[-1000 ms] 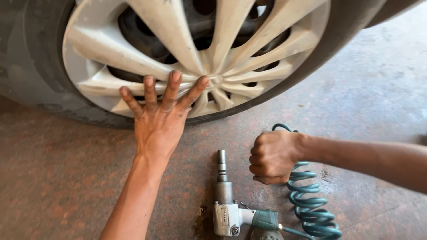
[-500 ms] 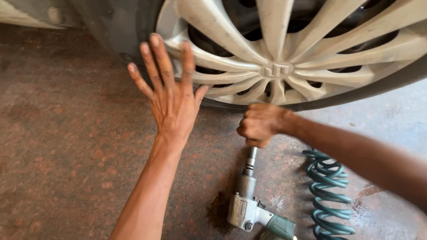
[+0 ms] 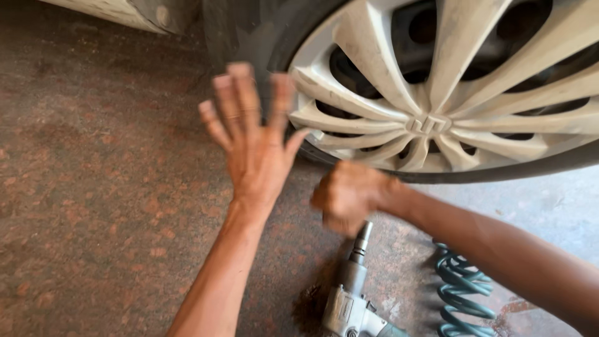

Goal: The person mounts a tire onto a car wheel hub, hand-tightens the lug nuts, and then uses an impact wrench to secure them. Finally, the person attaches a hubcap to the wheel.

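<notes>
Head view, looking down at a car wheel standing on a stained concrete floor [image 3: 87, 206]. The left hand [image 3: 253, 146] is spread wide and empty — fingers fanned, palm turned toward the dusty silver wheel cover [image 3: 437, 93], its thumb close to the cover's lower left rim beside the black tyre [image 3: 243, 37]; motion blur hides whether anything touches. The right hand [image 3: 349, 196] is closed into a fist just below the wheel's bottom edge; whether it holds anything cannot be told from the blur. The cover lies up and to the right of both hands, its hub emblem above the right fist, spokes radiating outward.

On the floor directly beneath the right fist lies a grey pneumatic impact wrench [image 3: 352, 293], its long axis running from the bottom edge of the view up toward the fist — drive end nearest that hand. A teal coiled air hose [image 3: 462, 293] lies just right of the wrench, partly under the right forearm. Nothing stands between the hands and the wheel.
</notes>
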